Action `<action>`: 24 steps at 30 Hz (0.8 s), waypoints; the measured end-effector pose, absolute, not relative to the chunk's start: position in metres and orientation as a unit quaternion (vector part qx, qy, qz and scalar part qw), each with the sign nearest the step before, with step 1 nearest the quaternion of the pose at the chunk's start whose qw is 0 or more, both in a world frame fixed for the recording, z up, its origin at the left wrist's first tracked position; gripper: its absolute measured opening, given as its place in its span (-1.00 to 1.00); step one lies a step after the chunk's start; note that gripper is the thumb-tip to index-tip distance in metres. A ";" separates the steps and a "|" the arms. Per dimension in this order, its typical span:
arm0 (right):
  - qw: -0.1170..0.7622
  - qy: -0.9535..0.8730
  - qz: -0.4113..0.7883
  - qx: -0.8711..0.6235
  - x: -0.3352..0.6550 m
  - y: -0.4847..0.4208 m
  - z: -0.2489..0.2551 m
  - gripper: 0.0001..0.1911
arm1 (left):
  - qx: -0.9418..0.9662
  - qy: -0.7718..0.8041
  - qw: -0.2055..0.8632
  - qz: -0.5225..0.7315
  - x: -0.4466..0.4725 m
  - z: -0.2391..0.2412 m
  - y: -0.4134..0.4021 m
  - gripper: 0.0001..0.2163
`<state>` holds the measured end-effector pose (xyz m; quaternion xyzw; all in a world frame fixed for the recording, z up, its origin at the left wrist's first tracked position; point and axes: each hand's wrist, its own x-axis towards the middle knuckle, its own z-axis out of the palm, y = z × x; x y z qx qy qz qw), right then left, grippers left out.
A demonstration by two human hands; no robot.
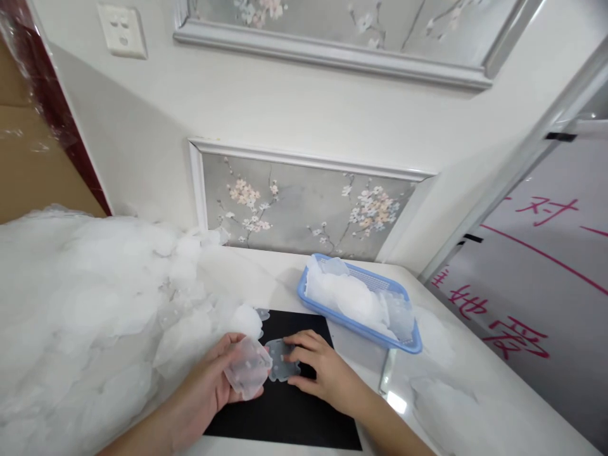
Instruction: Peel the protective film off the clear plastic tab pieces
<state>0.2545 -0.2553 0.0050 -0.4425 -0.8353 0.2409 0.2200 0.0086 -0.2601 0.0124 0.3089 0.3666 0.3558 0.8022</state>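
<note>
My left hand (221, 373) is closed around a translucent, frosted plastic piece (249, 367) with a wavy outline, held tilted above the black mat (289, 418). Close by on the right, the fingers of my right hand (317, 367) grip the edge of a similar clear plastic piece (279, 360), which looks grey against the mat. The two pieces nearly meet; whether they touch is hard to tell. Small raised dots show on the right one.
A large heap of whitish plastic pieces (85, 278) covers the table's left side. Behind the mat stands a blue basket (308, 303) holding more of them. Further pieces (446, 399) lie at the right. A wall with framed floral panels (304, 202) closes off the back; a whiteboard (560, 266) stands right.
</note>
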 end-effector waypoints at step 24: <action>0.416 -0.576 0.489 -0.507 0.252 -0.265 0.007 -0.68 | 0.326 0.357 0.793 0.370 0.005 0.013 -0.258 -0.95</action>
